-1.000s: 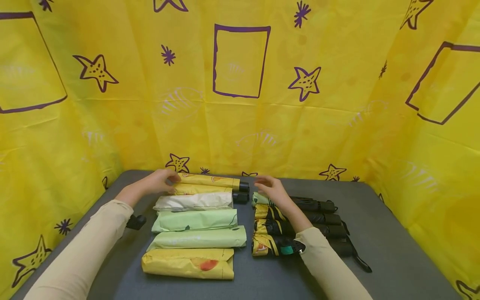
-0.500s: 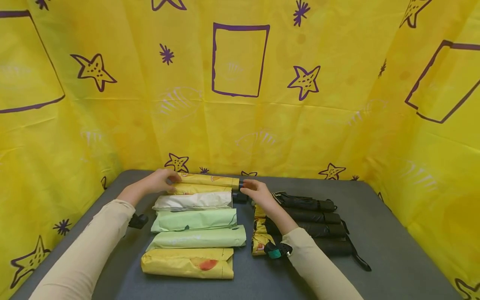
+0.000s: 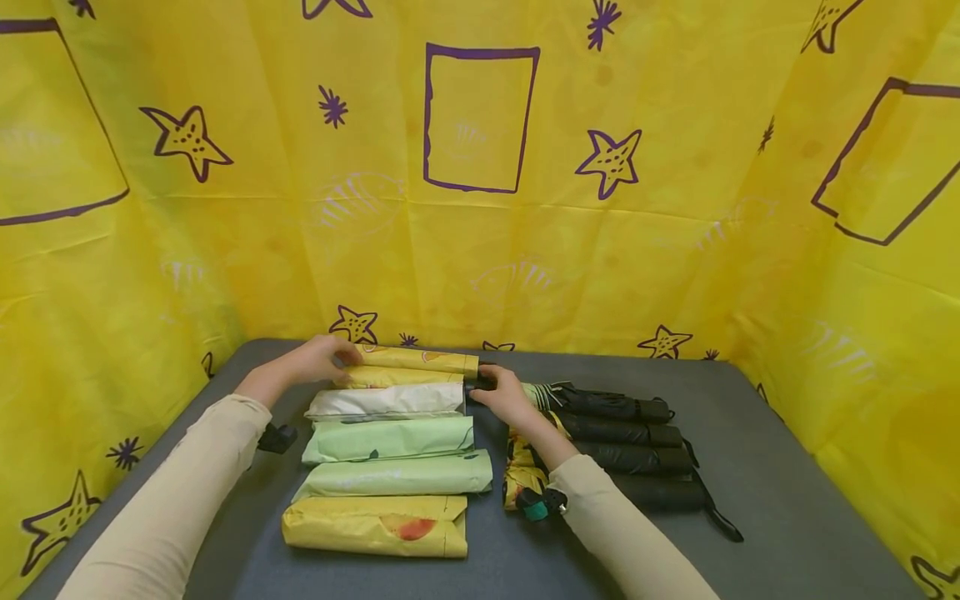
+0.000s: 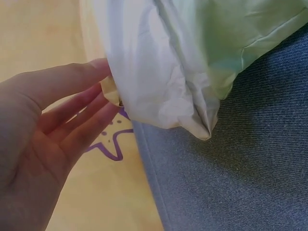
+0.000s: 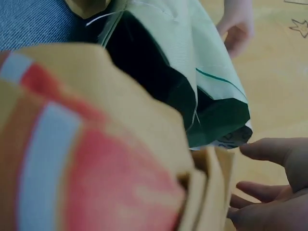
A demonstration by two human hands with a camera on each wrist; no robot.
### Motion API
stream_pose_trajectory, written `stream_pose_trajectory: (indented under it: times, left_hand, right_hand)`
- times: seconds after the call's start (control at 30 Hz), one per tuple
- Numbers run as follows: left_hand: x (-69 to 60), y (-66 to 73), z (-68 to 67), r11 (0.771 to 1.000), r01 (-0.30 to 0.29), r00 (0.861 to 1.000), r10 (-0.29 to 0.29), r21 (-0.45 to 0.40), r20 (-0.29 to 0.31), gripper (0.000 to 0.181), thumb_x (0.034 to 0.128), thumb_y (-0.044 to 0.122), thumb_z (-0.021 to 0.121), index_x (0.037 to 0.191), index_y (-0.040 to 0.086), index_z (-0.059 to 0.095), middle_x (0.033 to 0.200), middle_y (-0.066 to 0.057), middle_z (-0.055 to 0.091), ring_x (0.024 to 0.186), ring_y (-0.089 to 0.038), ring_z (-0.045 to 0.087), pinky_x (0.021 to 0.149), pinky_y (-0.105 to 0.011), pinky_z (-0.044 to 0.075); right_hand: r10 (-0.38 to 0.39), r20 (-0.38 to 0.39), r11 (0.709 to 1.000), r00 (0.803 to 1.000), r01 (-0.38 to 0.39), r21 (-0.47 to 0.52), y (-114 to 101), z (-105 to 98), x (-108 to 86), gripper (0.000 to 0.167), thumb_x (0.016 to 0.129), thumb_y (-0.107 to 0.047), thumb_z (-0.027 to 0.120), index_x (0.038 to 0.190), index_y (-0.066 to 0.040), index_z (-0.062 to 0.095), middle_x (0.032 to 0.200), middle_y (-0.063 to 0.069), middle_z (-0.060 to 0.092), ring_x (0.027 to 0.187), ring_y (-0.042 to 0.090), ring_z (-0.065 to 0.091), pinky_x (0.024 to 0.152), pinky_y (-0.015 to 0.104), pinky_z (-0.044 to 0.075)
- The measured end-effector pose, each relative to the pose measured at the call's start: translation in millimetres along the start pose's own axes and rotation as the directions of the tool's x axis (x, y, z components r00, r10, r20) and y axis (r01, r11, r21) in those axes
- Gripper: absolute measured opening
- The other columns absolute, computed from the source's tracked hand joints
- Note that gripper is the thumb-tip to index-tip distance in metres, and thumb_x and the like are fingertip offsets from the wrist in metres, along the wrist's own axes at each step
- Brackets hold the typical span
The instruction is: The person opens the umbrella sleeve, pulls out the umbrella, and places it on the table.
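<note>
Yellow bundles (image 3: pixel 412 359) near far table edge (image 3: pixel 600 365); left grip (image 3: pixel 317 363), right grip (image 3: pixel 512 400) at ends, hold unclear; gap toward black umbrellas (image 3: pixel 622 431).

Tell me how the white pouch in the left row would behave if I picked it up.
The white pouch would probably feel floppy at its loose, creased end. It likely won't roll far if nudged, lying between a yellow pouch and a green pouch.

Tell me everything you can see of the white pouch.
The white pouch is long, creased and fabric-looking, with a folded corner at its left end. It lies crosswise on the table, between a yellow pouch and a green pouch. The thumb of the left hand is at its edge; whether they touch is unclear.
</note>
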State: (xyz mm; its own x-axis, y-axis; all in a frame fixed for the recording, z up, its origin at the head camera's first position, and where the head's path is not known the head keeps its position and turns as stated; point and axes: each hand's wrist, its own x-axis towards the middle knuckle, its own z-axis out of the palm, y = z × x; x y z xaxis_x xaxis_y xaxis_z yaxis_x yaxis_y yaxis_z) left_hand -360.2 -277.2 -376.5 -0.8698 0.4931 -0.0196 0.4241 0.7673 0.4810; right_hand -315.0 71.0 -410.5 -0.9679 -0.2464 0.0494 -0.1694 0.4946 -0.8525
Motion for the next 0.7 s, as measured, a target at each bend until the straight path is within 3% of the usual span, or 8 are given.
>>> stream_pose_trajectory:
  times: [0.17,0.37,0.7]
  left_hand:
    - [0.8,1.1,-2.2,1.000,-0.004,1.000,0.004,0.015,0.002,0.032,0.0824,0.005,0.074,0.112,-0.003,0.067,0.109,-0.019,0.068,0.100,-0.034,0.063,0.087,-0.045,0.054]
    - [2.7,-2.9,-2.4,1.000,-0.008,1.000,0.008,0.030,0.002,0.029,0.0820,0.005,0.075,0.109,-0.003,0.068,0.106,-0.018,0.069,0.097,-0.032,0.064,0.085,-0.044,0.054]
    - [2.7,-4.5,-3.5,1.000,-0.011,1.000,0.011,0.009,-0.006,0.027,0.0816,0.007,0.076,0.107,-0.002,0.070,0.103,-0.016,0.071,0.094,-0.030,0.065,0.083,-0.043,0.054]
  right_hand:
    - [0.006,0.015,0.995,1.000,-0.005,-0.104,0.3,4.1,-0.5,0.059,0.090,-0.008,0.067,0.143,0.003,0.044,0.144,0.024,0.048,0.134,0.041,0.044,0.105,0.053,0.044]
    - [-0.053,0.020,0.967,0.998,0.056,-0.250,2.5,5.7,-0.4,0.052,0.086,-0.001,0.069,0.133,0.011,0.051,0.135,0.027,0.053,0.123,0.041,0.054,0.097,0.049,0.051]
    - [-0.047,0.033,0.949,0.998,0.055,-0.309,-0.7,8.1,2.3,0.050,0.083,0.006,0.066,0.131,0.011,0.053,0.133,0.028,0.053,0.118,0.040,0.056,0.089,0.044,0.054]
